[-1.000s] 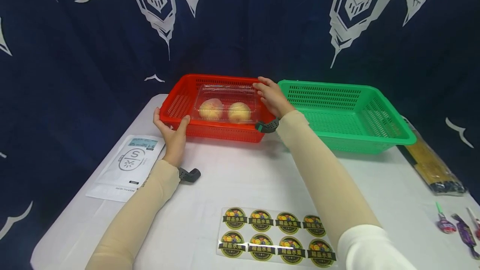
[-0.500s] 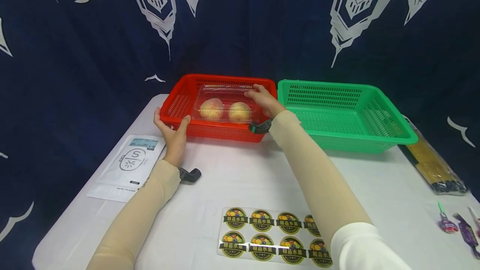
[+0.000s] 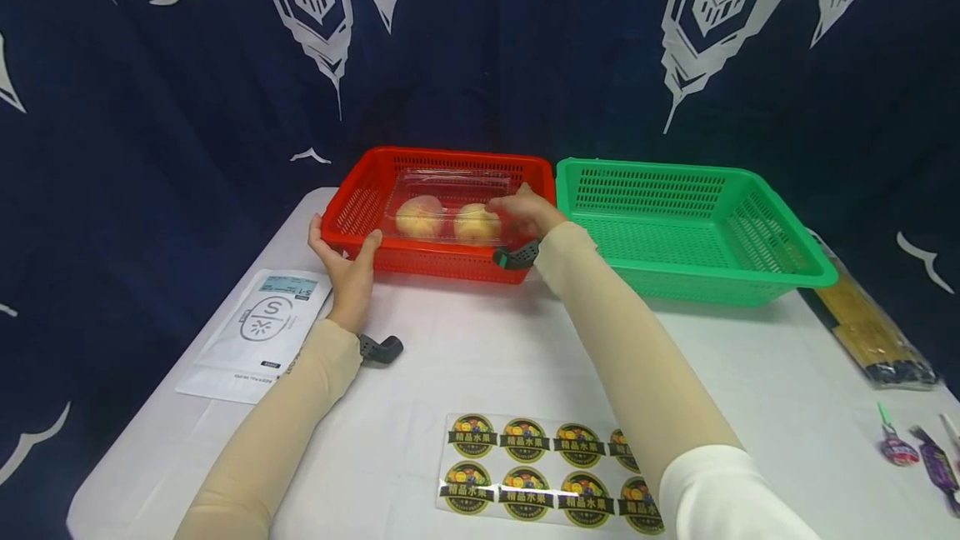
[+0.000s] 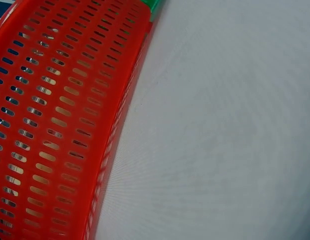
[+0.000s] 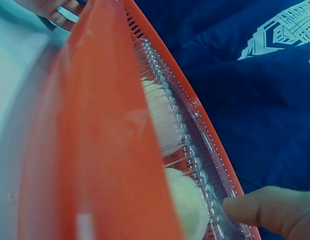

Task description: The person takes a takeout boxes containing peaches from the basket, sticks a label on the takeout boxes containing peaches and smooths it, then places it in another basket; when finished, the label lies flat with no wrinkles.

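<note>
A red plastic basket [image 3: 442, 265] stands at the back of the table. In it lies a clear plastic fruit box [image 3: 453, 179] with two peaches [image 3: 477, 223] inside. My left hand [image 3: 347, 273] grips the basket's front left corner, thumb at the front rim and fingers along the left side. My right hand [image 3: 532, 211] reaches over the front right rim to the box's right end. In the right wrist view a fingertip [image 5: 235, 207] rests at the box's ridged edge. The other right fingers are hidden, so I cannot tell whether they curl round it.
A green basket [image 3: 705, 282] stands right beside the red one. White packets [image 3: 262, 323] lie at left, and a sheet of round fruit stickers [image 3: 525, 465] near the front. A clear-wrapped brown pack [image 3: 870, 323] and wrapped candies [image 3: 896, 444] are at right.
My right hand has come from the box's back right corner down and slightly left along its right end. The box and peaches have shifted slightly left. My left hand stays put.
</note>
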A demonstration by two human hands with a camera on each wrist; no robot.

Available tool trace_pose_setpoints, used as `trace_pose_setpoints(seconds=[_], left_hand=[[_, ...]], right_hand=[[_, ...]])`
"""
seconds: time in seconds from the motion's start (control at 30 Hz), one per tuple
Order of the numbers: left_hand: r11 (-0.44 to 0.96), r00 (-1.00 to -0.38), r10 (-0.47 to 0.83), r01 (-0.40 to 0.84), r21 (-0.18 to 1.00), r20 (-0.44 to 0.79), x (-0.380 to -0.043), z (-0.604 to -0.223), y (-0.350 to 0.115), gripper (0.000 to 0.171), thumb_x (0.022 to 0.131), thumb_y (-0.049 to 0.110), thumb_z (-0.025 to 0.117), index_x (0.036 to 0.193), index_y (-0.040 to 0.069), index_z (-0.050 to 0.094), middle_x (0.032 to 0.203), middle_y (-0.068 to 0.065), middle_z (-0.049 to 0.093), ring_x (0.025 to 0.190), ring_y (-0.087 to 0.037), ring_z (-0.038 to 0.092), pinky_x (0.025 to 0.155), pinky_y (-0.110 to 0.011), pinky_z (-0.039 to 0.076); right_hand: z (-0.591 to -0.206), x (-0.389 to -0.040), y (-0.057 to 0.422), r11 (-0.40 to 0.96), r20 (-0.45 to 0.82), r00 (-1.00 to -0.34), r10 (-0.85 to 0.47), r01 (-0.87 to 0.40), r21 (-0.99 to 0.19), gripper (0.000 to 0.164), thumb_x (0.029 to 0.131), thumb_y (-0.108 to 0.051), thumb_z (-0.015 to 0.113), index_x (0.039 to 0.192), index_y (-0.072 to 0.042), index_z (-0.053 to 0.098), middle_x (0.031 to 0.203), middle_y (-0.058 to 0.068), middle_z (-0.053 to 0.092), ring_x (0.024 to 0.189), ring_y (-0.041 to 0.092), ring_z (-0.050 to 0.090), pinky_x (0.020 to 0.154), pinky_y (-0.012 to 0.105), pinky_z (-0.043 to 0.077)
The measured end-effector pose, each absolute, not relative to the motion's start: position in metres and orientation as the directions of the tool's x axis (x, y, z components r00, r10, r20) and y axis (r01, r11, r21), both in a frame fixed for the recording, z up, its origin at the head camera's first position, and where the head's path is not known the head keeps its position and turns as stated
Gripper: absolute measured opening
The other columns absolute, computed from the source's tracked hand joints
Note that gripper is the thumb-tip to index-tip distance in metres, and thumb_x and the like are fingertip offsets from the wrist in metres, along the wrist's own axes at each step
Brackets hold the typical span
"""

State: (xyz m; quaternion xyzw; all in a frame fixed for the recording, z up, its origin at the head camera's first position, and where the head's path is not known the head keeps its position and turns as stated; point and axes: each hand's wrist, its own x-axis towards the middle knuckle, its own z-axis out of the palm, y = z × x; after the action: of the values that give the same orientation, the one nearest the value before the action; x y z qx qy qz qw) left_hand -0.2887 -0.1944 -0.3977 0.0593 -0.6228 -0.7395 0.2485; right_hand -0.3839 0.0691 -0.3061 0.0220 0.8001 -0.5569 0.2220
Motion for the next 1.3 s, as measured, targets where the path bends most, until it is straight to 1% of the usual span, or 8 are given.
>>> trace_pose_setpoints(seconds=[0.17,0.3,0.47,0.7,0.9,1.03,1.13,1.3], left_hand=[[-0.097,-0.866,-0.439,0.309,0.946,0.237,-0.287,-0.397,-0.193,0.095,0.103,0.018,0.069,0.169,0.03,0.002,0.173,-0.003,0.021,0.157,-0.018,0.027,0.126,-0.031,0.033],[-0.101,-0.865,-0.441,0.314,0.944,0.24,-0.288,-0.396,-0.194,0.095,0.103,0.017,0.07,0.169,0.03,0.002,0.173,-0.002,0.021,0.157,-0.018,0.026,0.127,-0.032,0.033],[-0.102,-0.866,-0.441,0.31,0.945,0.236,-0.288,-0.398,-0.195,0.094,0.103,0.019,0.07,0.169,0.03,0.004,0.172,-0.002,0.022,0.157,-0.018,0.027,0.127,-0.033,0.033],[-0.111,-0.866,-0.436,0.321,0.941,0.244,-0.289,-0.398,-0.195,0.093,0.103,0.019,0.07,0.168,0.029,0.005,0.171,-0.003,0.023,0.155,-0.017,0.029,0.125,-0.032,0.036],[-0.108,-0.863,-0.441,0.324,0.94,0.246,-0.29,-0.398,-0.196,0.092,0.103,0.019,0.07,0.168,0.029,0.006,0.171,-0.002,0.024,0.155,-0.017,0.029,0.125,-0.032,0.036],[-0.117,-0.859,-0.447,0.335,0.935,0.252,-0.291,-0.399,-0.196,0.092,0.102,0.018,0.071,0.168,0.027,0.007,0.171,-0.004,0.025,0.155,-0.018,0.03,0.126,-0.032,0.035],[-0.12,-0.858,-0.447,0.338,0.933,0.253,-0.291,-0.4,-0.196,0.092,0.102,0.018,0.071,0.168,0.027,0.007,0.171,-0.005,0.025,0.155,-0.019,0.03,0.126,-0.032,0.035],[-0.118,-0.859,-0.445,0.336,0.934,0.252,-0.29,-0.4,-0.195,0.091,0.102,0.017,0.07,0.168,0.026,0.008,0.17,-0.006,0.025,0.156,-0.021,0.029,0.125,-0.032,0.036]], right_hand=[[-0.307,-0.383,0.067,0.438,-0.386,-0.893,-0.233,0.258,-0.861,0.086,0.106,-0.024,0.065,0.169,0.002,0.013,0.175,0.018,0.019,0.154,0.04,0.038,0.126,0.047,0.037],[-0.307,-0.381,0.066,0.493,-0.412,-0.875,-0.254,0.249,-0.834,0.086,0.106,-0.032,0.065,0.17,0.0,0.018,0.173,0.018,0.027,0.149,0.041,0.046,0.123,0.047,0.042],[-0.308,-0.38,0.064,0.463,-0.427,-0.865,-0.264,0.275,-0.843,0.083,0.105,-0.033,0.067,0.168,0.0,0.023,0.164,0.021,0.041,0.144,0.04,0.051,0.12,0.05,0.044],[-0.312,-0.382,0.062,0.432,-0.413,-0.879,-0.237,0.285,-0.855,0.084,0.103,-0.035,0.07,0.166,-0.001,0.026,0.167,0.018,0.037,0.147,0.04,0.047,0.122,0.052,0.042],[-0.317,-0.387,0.061,0.44,-0.363,-0.9,-0.243,0.231,-0.868,0.073,0.104,-0.04,0.068,0.16,-0.001,0.044,0.169,0.015,0.039,0.15,0.037,0.044,0.122,0.052,0.042],[-0.317,-0.386,0.061,0.415,-0.347,-0.908,-0.236,0.229,-0.881,0.083,0.103,-0.042,0.069,0.163,-0.001,0.03,0.172,0.014,0.024,0.154,0.039,0.036,0.126,0.054,0.036],[-0.318,-0.384,0.062,0.371,-0.33,-0.913,-0.238,0.229,-0.9,0.084,0.103,-0.041,0.068,0.162,-0.005,0.021,0.17,0.014,0.018,0.154,0.038,0.033,0.127,0.055,0.034],[-0.319,-0.384,0.061,0.248,-0.31,-0.915,-0.259,0.248,-0.937,0.071,0.104,-0.036,0.067,0.152,-0.009,0.023,0.165,0.015,0.024,0.147,0.04,0.043,0.118,0.053,0.048]])
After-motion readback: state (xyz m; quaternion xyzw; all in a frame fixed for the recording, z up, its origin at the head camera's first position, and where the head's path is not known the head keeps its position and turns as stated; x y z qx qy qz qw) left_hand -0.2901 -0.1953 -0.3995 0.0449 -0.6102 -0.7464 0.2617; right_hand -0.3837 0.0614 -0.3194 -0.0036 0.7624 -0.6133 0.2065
